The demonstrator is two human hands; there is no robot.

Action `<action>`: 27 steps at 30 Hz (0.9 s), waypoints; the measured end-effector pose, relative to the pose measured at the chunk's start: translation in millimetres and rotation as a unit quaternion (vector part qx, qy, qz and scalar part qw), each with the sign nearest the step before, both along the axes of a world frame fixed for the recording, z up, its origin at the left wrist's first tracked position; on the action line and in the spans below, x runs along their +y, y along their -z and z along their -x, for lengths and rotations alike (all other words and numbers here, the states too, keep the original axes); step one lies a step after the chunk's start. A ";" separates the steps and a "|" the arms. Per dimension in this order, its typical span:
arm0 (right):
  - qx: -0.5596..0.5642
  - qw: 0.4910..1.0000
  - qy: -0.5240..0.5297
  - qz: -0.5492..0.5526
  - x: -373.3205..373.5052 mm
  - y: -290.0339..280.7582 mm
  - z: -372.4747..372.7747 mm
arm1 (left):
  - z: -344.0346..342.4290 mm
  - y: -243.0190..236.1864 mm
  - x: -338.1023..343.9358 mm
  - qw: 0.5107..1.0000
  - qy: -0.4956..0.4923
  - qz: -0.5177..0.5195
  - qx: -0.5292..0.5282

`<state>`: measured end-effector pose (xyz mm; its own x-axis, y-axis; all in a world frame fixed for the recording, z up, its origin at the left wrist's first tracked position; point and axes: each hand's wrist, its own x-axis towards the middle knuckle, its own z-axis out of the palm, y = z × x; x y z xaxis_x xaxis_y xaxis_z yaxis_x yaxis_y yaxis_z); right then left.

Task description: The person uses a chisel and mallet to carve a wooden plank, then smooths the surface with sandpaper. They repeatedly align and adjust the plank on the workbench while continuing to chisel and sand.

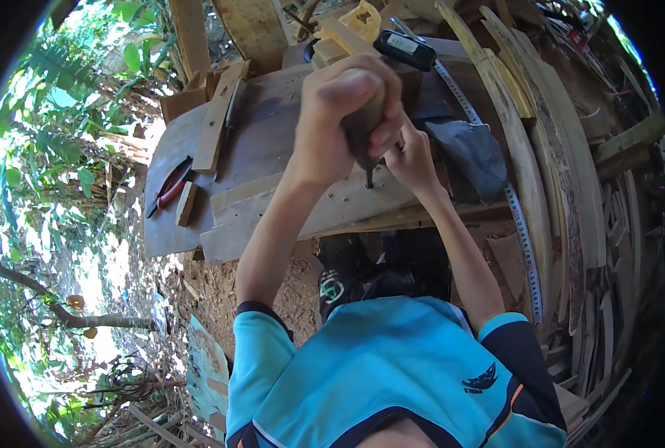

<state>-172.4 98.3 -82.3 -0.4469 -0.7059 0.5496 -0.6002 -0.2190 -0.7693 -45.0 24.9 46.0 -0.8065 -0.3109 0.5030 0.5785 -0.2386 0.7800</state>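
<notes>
My left hand is closed around a dark tool, whose narrow shaft points down onto a worn flat board with small dark spots on it. Close behind, my right hand has curled fingers, partly hidden by the left hand; what they hold is unclear. A grey cloth lies to the right of both hands. Red-handled pliers rest at the board's left side beside a small wood block.
A black tape-measure case sits at the back, and a measuring blade runs along the right. Long planks are stacked at the right. Wood pieces lie at the back left, foliage beyond. My legs show below the work surface.
</notes>
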 end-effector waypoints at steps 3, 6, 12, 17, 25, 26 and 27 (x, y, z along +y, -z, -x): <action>0.004 1.000 0.006 0.022 -1.7 2.8 5.3 | -5.6 5.1 0.0 0.999 0.010 -0.003 0.048; -0.011 1.000 0.010 -0.009 1.7 -1.8 2.9 | -9.1 6.4 1.0 0.998 0.006 -0.006 0.055; -0.045 0.999 0.021 -0.019 2.0 -6.9 0.2 | -17.6 7.2 -3.6 0.997 0.028 0.019 0.070; -0.066 0.997 0.033 -0.027 1.2 -5.9 0.6 | -15.0 9.8 -9.7 0.985 0.061 0.096 0.133; -0.065 0.997 0.035 -0.033 5.2 -8.3 2.2 | -14.5 8.2 -14.0 0.970 0.114 0.136 0.168; -0.065 0.997 0.036 -0.027 5.3 -6.6 3.1 | -14.5 9.5 -13.9 0.969 0.116 0.136 0.172; -0.065 0.997 0.031 -0.018 4.6 -7.4 2.3 | -16.8 7.8 -11.3 0.968 0.113 0.140 0.174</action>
